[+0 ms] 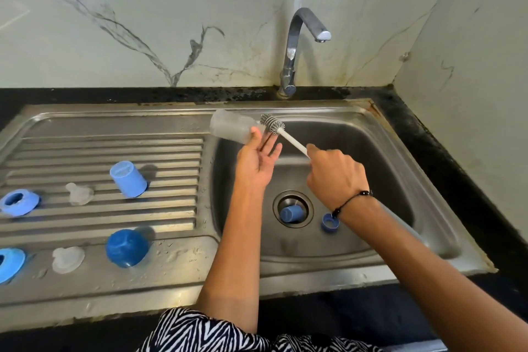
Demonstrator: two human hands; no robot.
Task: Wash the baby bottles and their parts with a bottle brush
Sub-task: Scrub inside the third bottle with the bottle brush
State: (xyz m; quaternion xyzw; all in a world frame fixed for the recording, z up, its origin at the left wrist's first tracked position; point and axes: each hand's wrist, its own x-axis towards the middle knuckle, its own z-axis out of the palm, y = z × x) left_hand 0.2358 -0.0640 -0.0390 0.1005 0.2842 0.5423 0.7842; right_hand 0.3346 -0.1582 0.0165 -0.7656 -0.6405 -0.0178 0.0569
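A stainless-steel sink (371,123) with a ribbed drainboard (114,151) on its left is shown beneath a curved tap (297,46), from which no water is seen running. On the drainboard, washed or waiting parts are laid out: a light blue cap (128,178) and a darker blue cap (127,248) set mouth down, two blue collar rings (20,203) at the left edge, and two clear teats (78,194). Another blue cap (291,214) is lodged in the drain (305,203), and a small blue ring (328,223) lies just beside it on the basin floor.

Over the basin's far left corner, a clear baby bottle (231,129) is held nearly level, its long axis running left to right, base toward the drainboard and mouth toward the right. The bottle brush (278,130) is pointed at that mouth, its bristled head just outside the opening and its white handle sloping down and right; brush and bottle are thus lined up almost end to end, and the coming stroke appears to call for a push leftward along that axis.

The left hand (258,161) is the nearer to the bottle and supports it near the mouth, the thumb pressed on its side and the fingers largely extended beneath. The right hand (335,177), a black cord bracelet (351,200) at its wrist, is wrapped firmly round the brush handle.
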